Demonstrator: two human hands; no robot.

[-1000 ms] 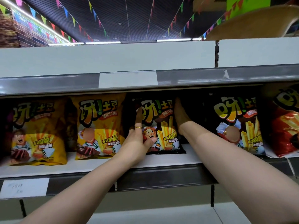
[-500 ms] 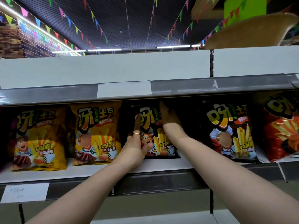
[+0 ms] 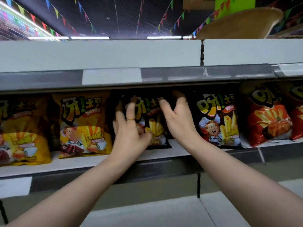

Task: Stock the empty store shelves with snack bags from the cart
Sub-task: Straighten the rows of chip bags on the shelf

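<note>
A black snack bag (image 3: 155,128) stands upright in the middle of the shelf (image 3: 177,149), between a yellow bag (image 3: 82,125) and another black bag (image 3: 216,120). My left hand (image 3: 129,133), with a gold ring, lies against the bag's front with its fingers spread and its thumb low on the bag. My right hand (image 3: 177,118) is on the bag's upper right corner, thumb in front and fingers curled over the top edge. Both hands hide much of the bag.
A second yellow bag (image 3: 21,131) stands at the far left and a red bag (image 3: 268,117) at the far right. The upper shelf (image 3: 98,54) overhangs closely, with a grey price rail (image 3: 180,74). A lower shelf (image 3: 147,210) sits under my forearms.
My right hand came out from behind the bag and moved to its upper right corner. My left hand's fingers spread over the bag's front. The camera view has tilted up slightly.
</note>
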